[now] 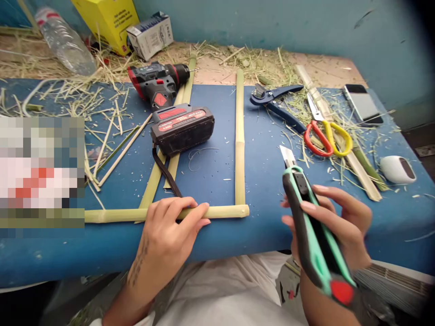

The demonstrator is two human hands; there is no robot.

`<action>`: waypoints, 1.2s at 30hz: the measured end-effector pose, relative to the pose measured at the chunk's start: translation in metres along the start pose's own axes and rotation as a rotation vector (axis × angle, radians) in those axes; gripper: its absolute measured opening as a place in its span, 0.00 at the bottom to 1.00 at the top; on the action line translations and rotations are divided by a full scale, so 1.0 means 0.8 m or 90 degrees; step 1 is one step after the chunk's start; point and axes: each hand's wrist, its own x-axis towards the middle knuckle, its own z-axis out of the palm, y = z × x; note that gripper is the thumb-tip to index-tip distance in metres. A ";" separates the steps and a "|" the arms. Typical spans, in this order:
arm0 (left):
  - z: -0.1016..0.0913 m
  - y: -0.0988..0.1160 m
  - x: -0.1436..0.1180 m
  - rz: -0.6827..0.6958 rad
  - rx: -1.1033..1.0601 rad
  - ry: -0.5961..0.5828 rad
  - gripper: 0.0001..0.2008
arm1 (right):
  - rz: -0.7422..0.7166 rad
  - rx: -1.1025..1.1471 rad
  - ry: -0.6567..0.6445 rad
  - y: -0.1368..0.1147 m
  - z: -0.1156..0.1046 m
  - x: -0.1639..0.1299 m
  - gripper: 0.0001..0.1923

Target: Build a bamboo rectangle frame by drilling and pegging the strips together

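Observation:
My left hand (pixel 173 228) is closed over a bamboo stick (pixel 226 211) that lies crosswise along the near edge of the blue table. A second bamboo stick (pixel 239 136) runs away from me, its near end meeting the first one close to its right tip. In my right hand (pixel 340 222) is a teal and black utility knife (pixel 316 235), tilted with its blade out and pointing away from me. Beyond my left hand a cordless drill (pixel 181 129) rests on more bamboo strips (pixel 151 185), its black strap hanging toward the crosswise stick.
Blue-handled pliers (pixel 280 106), red and yellow scissors (pixel 328 136), a split bamboo piece (pixel 353 158), a phone (pixel 363 104) and a white rounded device (pixel 397 170) lie right. A plastic bottle (pixel 66 40), yellow box (pixel 110 22) and small carton (pixel 151 36) stand behind. Shavings litter the table (pixel 217 244).

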 end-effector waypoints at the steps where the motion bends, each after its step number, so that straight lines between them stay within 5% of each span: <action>1: 0.000 0.000 0.001 0.005 -0.001 0.000 0.17 | -0.011 -0.014 0.015 0.009 0.000 0.002 0.38; 6: 0.000 0.004 0.006 0.023 -0.004 0.013 0.19 | -0.049 -0.115 -0.187 0.060 -0.020 0.016 0.36; 11: 0.010 0.018 0.005 -0.011 0.044 0.030 0.18 | -0.028 -0.162 -0.271 0.090 -0.048 0.029 0.38; 17: 0.016 0.033 0.011 -0.005 0.113 0.090 0.16 | -0.070 -0.098 -0.180 0.071 -0.044 0.016 0.29; 22: 0.000 0.047 0.019 0.030 0.138 0.154 0.17 | -0.039 0.042 -0.225 0.033 -0.016 0.008 0.30; 27: -0.033 0.071 0.036 0.090 0.176 0.193 0.15 | -0.136 0.019 -0.147 0.016 0.001 0.043 0.22; 31: -0.061 0.089 0.055 0.122 0.217 0.231 0.15 | -0.242 0.141 -0.101 0.008 -0.002 0.082 0.16; 36: -0.087 0.106 0.073 0.142 0.235 0.261 0.15 | -0.226 0.173 -0.035 -0.002 -0.010 0.103 0.14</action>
